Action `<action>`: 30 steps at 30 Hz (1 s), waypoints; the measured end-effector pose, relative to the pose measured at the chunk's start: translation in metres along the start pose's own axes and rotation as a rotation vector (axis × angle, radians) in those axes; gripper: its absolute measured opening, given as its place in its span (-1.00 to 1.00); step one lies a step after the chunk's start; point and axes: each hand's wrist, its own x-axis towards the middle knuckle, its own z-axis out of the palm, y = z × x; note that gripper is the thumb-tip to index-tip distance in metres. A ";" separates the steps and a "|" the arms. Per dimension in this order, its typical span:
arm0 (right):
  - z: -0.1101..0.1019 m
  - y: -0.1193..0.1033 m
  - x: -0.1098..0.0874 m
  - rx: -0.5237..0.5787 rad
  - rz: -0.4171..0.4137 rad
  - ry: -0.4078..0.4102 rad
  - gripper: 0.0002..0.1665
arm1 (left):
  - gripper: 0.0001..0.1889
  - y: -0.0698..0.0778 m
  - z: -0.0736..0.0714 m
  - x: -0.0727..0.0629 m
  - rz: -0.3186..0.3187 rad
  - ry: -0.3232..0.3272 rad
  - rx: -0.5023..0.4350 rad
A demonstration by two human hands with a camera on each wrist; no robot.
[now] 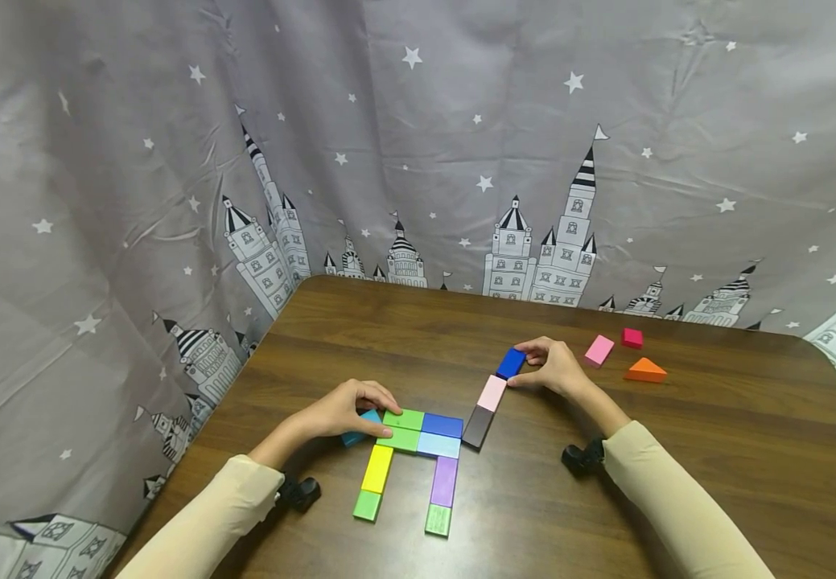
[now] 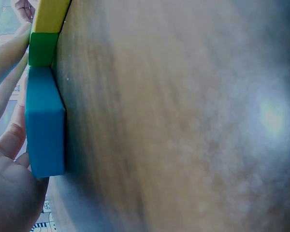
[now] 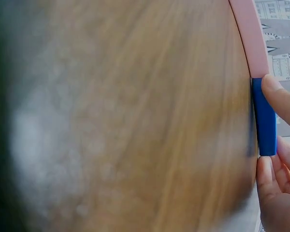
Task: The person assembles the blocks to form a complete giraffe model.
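My right hand pinches a dark blue block at its two ends between thumb and finger. In the right wrist view this blue block lies end to end with a pink block. A dark brown block continues that slanted row down to a joined group. My left hand rests fingertips on two green blocks at the group's left end. Under its palm sits a light blue block, partly hidden; in the left wrist view this block stands close beside the fingers.
The group also has another blue block, a pale blue block, and legs of yellow and purple with green ends. At right lie a pink block, a red block and an orange triangle. A grey curtain hangs behind.
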 end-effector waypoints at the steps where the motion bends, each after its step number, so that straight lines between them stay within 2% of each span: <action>1: 0.000 0.000 0.000 0.001 -0.002 -0.006 -0.35 | -0.69 0.000 0.000 0.000 0.000 0.000 0.000; 6: -0.003 0.002 0.000 0.020 -0.014 -0.049 -0.34 | -0.70 0.000 0.000 0.000 0.000 0.000 -0.005; 12: -0.006 0.005 0.000 0.099 -0.023 -0.093 -0.37 | -0.69 -0.003 0.001 0.000 -0.006 0.002 0.000; 30: -0.002 0.000 -0.001 0.131 -0.026 -0.076 -0.47 | -0.68 -0.003 0.002 0.000 0.004 0.002 -0.011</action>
